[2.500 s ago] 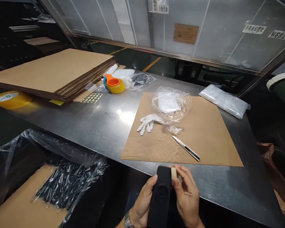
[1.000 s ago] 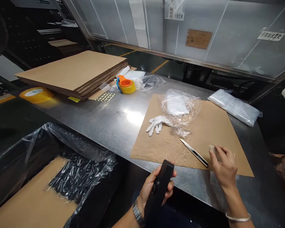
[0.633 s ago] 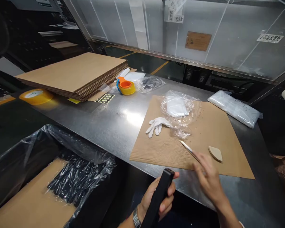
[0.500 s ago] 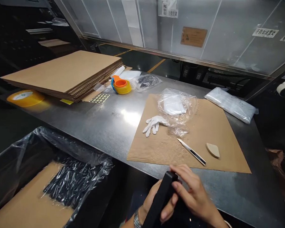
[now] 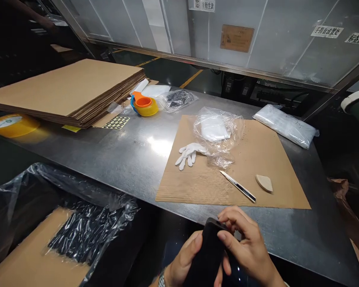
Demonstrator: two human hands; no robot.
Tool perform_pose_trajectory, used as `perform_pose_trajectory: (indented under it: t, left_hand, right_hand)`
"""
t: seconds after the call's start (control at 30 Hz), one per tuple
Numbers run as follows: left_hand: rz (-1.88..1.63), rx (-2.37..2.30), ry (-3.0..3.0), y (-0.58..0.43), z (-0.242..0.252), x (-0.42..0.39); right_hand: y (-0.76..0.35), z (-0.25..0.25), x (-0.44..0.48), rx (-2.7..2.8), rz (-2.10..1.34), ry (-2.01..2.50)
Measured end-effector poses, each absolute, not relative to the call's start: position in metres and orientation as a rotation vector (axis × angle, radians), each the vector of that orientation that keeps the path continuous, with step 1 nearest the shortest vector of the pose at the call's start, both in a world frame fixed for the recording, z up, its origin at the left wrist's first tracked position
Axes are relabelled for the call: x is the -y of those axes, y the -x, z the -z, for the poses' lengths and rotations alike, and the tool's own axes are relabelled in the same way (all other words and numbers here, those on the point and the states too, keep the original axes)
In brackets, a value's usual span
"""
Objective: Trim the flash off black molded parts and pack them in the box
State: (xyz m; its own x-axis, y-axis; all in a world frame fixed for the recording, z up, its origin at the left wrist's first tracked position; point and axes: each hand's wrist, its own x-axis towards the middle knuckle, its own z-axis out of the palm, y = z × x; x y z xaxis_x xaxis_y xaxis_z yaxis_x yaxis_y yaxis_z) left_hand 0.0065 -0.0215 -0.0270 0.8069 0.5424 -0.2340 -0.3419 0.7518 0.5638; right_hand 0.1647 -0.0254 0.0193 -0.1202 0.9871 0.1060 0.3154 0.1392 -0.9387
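Both my hands hold a flat black case-like part [image 5: 208,255] low in front of the steel table [image 5: 131,155]. My left hand [image 5: 182,261] wraps its left side with the thumb on its face. My right hand [image 5: 245,249] pinches its top right edge with bent fingers. A small tan wedge-shaped piece [image 5: 264,183] lies on the cardboard sheet [image 5: 197,183], beside a slim knife [image 5: 237,186]. A white glove [image 5: 189,153] and a crumpled clear bag [image 5: 217,131] rest further back on that sheet.
A stack of cardboard sheets [image 5: 68,89] fills the table's far left, with a yellow tape roll [image 5: 10,124], an orange tape dispenser [image 5: 143,105] and a sticker sheet [image 5: 116,122] near it. A sealed bag [image 5: 285,125] lies far right. A plastic-lined carton [image 5: 56,235] stands lower left.
My right hand laid the tan piece down on the cardboard sheet, then came back and closed on the black part's top edge. The left hand kept hold of the part throughout.
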Motion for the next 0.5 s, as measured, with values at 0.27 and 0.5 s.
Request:
perform_pose_trajectory:
  t: [0.27,0.5]
  left_hand:
    - [-0.424,-0.451,-0.482,-0.007,0.024,0.022]
    - [-0.434,-0.479,-0.496,-0.007,0.026,0.023]
  right_hand:
    - [-0.169,-0.009,0.025,1.399,-1.296,1.167]
    - [-0.168,-0.004,0.025,1.315,-1.338,1.154]
